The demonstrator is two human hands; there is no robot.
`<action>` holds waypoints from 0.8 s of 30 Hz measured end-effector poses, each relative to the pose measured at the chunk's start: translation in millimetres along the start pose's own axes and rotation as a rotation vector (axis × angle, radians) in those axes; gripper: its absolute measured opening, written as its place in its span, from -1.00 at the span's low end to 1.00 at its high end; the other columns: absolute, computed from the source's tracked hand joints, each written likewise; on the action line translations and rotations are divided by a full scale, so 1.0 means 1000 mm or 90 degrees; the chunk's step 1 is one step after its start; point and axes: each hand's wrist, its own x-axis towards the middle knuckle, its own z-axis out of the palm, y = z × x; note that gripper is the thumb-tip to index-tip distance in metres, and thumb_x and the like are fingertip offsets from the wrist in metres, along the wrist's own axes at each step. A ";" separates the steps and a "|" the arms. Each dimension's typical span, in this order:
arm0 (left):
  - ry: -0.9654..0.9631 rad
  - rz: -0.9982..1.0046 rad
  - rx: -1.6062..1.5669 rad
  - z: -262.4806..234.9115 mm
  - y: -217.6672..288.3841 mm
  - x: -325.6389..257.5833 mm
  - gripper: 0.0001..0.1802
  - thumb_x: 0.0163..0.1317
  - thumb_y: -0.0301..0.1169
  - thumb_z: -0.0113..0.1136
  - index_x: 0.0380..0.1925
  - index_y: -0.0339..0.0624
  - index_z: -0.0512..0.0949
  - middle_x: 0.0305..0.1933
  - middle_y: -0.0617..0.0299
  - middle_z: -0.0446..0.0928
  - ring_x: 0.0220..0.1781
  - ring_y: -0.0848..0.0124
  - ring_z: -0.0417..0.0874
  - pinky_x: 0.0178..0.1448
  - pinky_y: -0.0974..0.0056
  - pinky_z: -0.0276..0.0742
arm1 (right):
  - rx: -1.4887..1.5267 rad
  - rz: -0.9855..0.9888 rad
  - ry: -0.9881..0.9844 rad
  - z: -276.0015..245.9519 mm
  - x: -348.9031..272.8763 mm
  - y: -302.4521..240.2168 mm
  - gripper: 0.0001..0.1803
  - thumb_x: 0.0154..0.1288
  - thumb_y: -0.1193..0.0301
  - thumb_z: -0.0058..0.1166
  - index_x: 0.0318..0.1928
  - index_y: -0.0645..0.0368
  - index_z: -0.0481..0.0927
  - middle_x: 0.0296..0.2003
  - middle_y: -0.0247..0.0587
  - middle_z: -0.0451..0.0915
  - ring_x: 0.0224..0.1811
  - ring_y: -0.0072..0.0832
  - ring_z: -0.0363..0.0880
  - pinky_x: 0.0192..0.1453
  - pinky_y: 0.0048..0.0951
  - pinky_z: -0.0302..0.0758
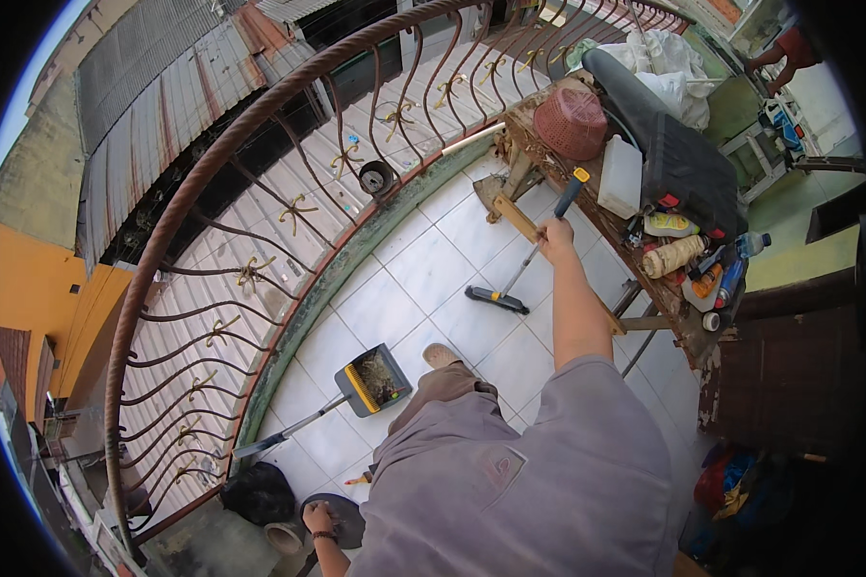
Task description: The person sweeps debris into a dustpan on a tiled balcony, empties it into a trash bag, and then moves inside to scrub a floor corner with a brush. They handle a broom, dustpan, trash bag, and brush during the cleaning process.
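Observation:
My right hand is wrapped round the upper shaft of a long-handled broom. The broom's dark grip with a yellow tip sticks up past my fist, and its black and yellow head is down on the white tiles. To the left a grey long-handled dustpan lies with dry debris in it, its handle stretching toward the railing's base. At the lower left my left hand, a dark bracelet on its wrist, has curled fingers at the edge of a dark round flat thing; its exact grip is hidden.
A curved iron railing on a green kerb bounds the balcony. On the right, a wooden bench bears a pink basket, a black case and several bottles. A black bundle and a pot are at lower left.

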 end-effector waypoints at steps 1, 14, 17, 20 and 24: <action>0.015 -0.053 -0.029 0.000 -0.011 -0.017 -0.90 0.11 -0.54 0.08 -0.37 -0.34 0.48 -0.60 0.11 0.51 -0.72 0.33 0.54 -0.72 0.28 0.45 | 0.017 -0.018 0.030 -0.007 0.007 0.000 -0.80 0.08 0.64 -0.01 -0.24 0.27 0.34 -0.42 -0.17 0.45 -0.49 -0.37 0.49 -0.38 -0.38 0.62; 0.082 -0.058 0.063 0.090 0.007 -0.146 -0.87 0.19 -0.46 0.19 -0.42 -0.31 0.49 -0.67 0.14 0.50 -0.71 0.37 0.54 -0.68 0.30 0.44 | -0.111 0.123 0.102 -0.050 0.033 0.025 -0.70 0.15 0.62 0.01 -0.07 0.44 0.39 -0.35 -0.09 0.49 -0.42 -0.40 0.52 -0.41 -0.40 0.63; 0.179 0.009 0.150 0.093 0.027 -0.152 -0.72 0.12 -0.42 0.29 -0.63 -0.31 0.42 -0.74 0.17 0.43 -0.72 0.40 0.43 -0.63 0.28 0.35 | -0.185 0.160 0.126 -0.041 0.008 0.033 -0.72 0.15 0.57 0.03 -0.12 0.44 0.44 -0.37 -0.10 0.49 -0.42 -0.38 0.53 -0.38 -0.38 0.63; 0.262 0.136 0.255 0.075 0.007 -0.132 -0.55 0.03 -0.39 0.37 -0.81 -0.32 0.33 -0.78 0.19 0.35 -0.72 0.40 0.28 -0.57 0.21 0.25 | -0.373 0.109 0.154 -0.028 0.021 0.016 -0.48 0.11 0.39 0.18 0.03 0.39 0.35 -0.22 0.05 0.48 -0.27 -0.18 0.57 -0.27 -0.26 0.64; 0.301 0.093 0.198 0.048 -0.021 -0.114 -0.63 -0.15 -0.45 0.30 -0.83 -0.36 0.28 -0.81 0.13 0.24 -0.70 0.36 0.17 -0.54 0.11 0.14 | -0.577 -0.437 0.396 0.048 -0.004 -0.064 0.06 -0.05 0.00 0.38 0.29 0.32 0.08 0.13 0.27 0.26 0.18 0.02 0.36 0.14 -0.07 0.47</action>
